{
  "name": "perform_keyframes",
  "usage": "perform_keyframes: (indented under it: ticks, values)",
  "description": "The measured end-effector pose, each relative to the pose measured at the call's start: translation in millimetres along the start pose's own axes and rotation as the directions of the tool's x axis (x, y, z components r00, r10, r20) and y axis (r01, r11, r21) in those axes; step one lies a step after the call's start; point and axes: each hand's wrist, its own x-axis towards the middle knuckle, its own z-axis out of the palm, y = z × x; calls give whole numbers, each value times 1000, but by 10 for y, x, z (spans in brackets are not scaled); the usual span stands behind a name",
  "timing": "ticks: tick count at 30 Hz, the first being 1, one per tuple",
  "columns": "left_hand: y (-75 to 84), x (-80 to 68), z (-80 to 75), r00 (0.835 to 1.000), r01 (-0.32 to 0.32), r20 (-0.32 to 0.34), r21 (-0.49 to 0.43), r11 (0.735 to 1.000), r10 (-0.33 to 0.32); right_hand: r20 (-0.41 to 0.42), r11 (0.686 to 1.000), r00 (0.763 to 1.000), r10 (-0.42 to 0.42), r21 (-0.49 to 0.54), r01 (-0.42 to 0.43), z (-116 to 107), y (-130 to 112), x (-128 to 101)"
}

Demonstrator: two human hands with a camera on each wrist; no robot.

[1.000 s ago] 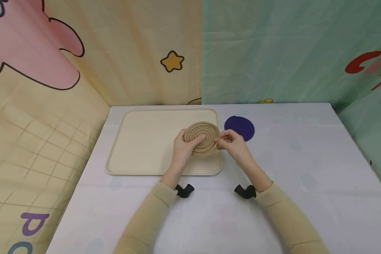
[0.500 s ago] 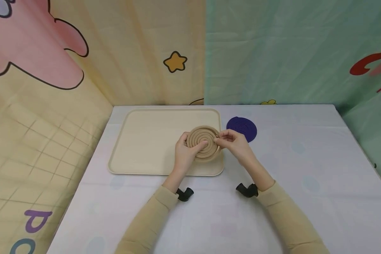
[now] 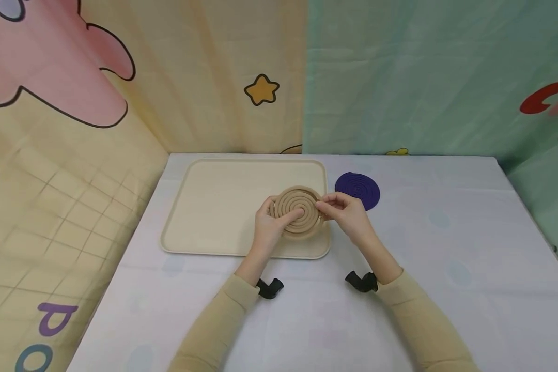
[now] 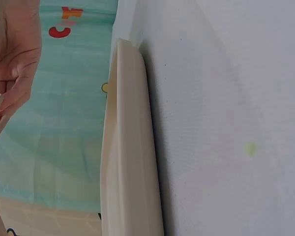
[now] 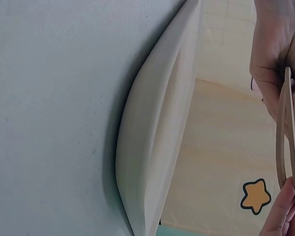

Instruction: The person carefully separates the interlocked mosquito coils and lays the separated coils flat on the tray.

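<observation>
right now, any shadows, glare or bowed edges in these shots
Head: soft, fairly even light on the tan coiled disc, faint shadows beside the sleeves; left wrist: a dark shadow band along the tray; right wrist: the tray's edge looks bowed, with soft shadow beside it; no strong glare in any view.

A curtained corner

A table [image 3: 483,248] stands screened by a yellow curtain [image 3: 190,67] behind and left of it, printed with a star [image 3: 262,90] and a pink figure [image 3: 70,62], and a green curtain [image 3: 418,77] behind and right. Whether home or studio cannot be told.
</observation>
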Motion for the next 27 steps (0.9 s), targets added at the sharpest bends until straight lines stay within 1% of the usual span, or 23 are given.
perform_keyframes:
  ticks: [2, 5, 7, 10, 13, 16, 19, 21, 23, 26, 27]
  values:
    - [-7, -4, 3, 1000, 14, -11, -40, 999, -14, -15, 999, 1000, -2, 33, 3, 27, 17, -10]
    - [-10, -9, 11, 1000, 17, -19, -78, 997, -19, -30, 998, 1000, -2, 63, 3, 54, 26, -20]
    - [-6, -15, 21, 1000, 18, -12, -91, 996, -19, -35, 997, 999, 2, 78, 1, 59, 30, -25]
    - [2, -32, 42, 999, 41, 3, -110, 993, -41, -41, 994, 999, 11, 113, -6, 65, 40, -31]
    - [3, -44, 60, 998, 64, 2, -119, 991, -64, -46, 989, 999, 18, 150, -11, 74, 52, -43]
    - [10, -54, 52, 999, 49, -8, -82, 995, -50, -29, 989, 999, 20, 147, -16, 77, 59, -57]
    - [24, -49, 27, 1000, 3, 13, -2, 1000, -3, 1, 996, 1000, 5, 93, -5, 46, 40, -64]
    - [39, -42, 4, 998, -14, 57, 58, 998, 10, 19, 1000, 1000, -25, 1, 25, 5, 5, -62]
    - [57, -29, -12, 995, -14, 104, 120, 993, 2, 36, 993, 998, -61, -103, 64, -40, -46, -56]
    - [84, -10, -35, 983, 12, 179, 192, 981, -47, 66, 961, 992, -105, -251, 119, -96, -120, -46]
    - [91, -3, -40, 980, 16, 192, 211, 977, -57, 78, 953, 991, -111, -275, 128, -108, -141, -44]
